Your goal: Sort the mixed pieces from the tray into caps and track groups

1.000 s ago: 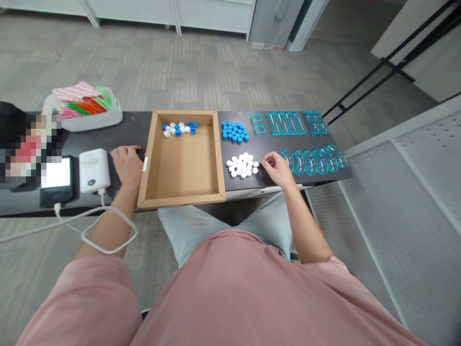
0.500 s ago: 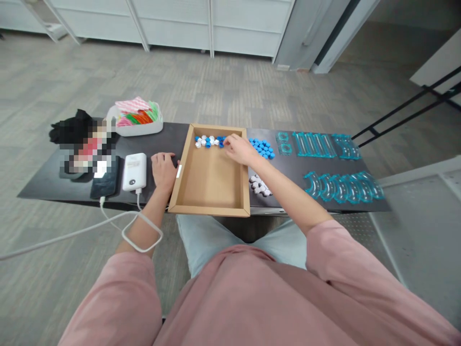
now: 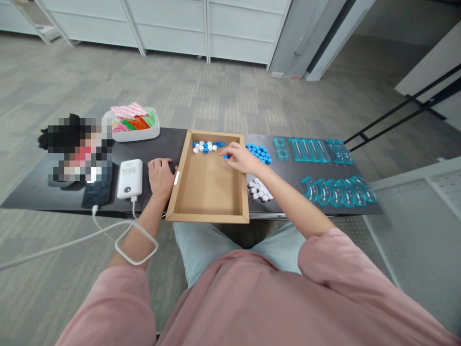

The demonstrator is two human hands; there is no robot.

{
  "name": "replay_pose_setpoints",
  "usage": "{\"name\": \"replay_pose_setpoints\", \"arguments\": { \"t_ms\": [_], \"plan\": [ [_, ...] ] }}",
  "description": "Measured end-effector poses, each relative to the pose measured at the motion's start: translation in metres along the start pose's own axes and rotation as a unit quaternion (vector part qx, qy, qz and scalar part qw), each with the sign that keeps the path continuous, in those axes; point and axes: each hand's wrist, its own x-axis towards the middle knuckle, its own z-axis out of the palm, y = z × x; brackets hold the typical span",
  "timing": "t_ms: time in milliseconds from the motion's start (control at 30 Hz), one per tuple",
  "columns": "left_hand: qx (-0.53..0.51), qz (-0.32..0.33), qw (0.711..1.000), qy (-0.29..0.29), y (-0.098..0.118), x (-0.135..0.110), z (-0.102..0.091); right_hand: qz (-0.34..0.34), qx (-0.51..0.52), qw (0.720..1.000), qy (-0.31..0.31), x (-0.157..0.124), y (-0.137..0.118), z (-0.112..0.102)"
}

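A shallow cardboard tray sits on the dark table. Small blue and white hexagonal pieces are grouped along its far inner wall. Over the tray's upper right part, my right hand pinches a blue hexagonal piece between its fingertips, just to the right of the group. My left hand lies on the table against the tray's left side, fingers stretched out and holding nothing. Right of the tray are a cluster of blue hexagonal pieces and, nearer me, a cluster of white ones.
Clear teal plastic parts and curved ones lie in rows at the right. On the left are a white power bank, a phone and a white basket of colourful sticks. A white cable crosses my left forearm.
My right hand has drawn back slightly from the grouped pieces, and a blue piece now shows at its fingertips. My left hand stays beside the tray. The whole view has shifted a little.
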Motion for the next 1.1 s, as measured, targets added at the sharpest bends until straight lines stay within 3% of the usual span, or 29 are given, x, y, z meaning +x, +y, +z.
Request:
{"name": "replay_pose_setpoints", "arguments": {
  "t_ms": [100,200,300,433,600,867,1000,1100],
  "plan": [
    [0.003,-0.002,1.0,-0.002,-0.003,0.001,0.001,0.049,0.019,0.995,0.09,-0.049,0.022,-0.034],
    [0.011,-0.001,1.0,-0.007,-0.002,0.002,-0.001,0.14,0.019,0.977,0.162,-0.096,0.047,-0.058],
    [0.008,-0.009,1.0,-0.007,0.0,0.003,-0.004,0.224,0.016,0.957,0.186,-0.129,0.066,-0.063],
    [-0.005,-0.017,1.0,0.0,0.004,0.003,-0.007,0.278,0.001,0.946,0.164,-0.144,0.075,-0.053],
    [-0.01,-0.013,1.0,0.003,0.004,0.002,-0.009,0.284,0.022,0.944,0.166,-0.138,0.081,-0.04],
    [-0.003,-0.005,1.0,0.001,0.002,0.002,-0.006,0.222,0.02,0.954,0.203,-0.13,0.076,-0.039],
    [-0.014,-0.006,1.0,-0.006,0.004,0.002,-0.008,0.136,0.001,0.972,0.19,-0.083,0.055,-0.032],
    [-0.008,-0.014,1.0,-0.016,0.007,0.002,-0.01,0.08,-0.016,0.989,0.124,-0.024,0.038,-0.015]
  ]
}}
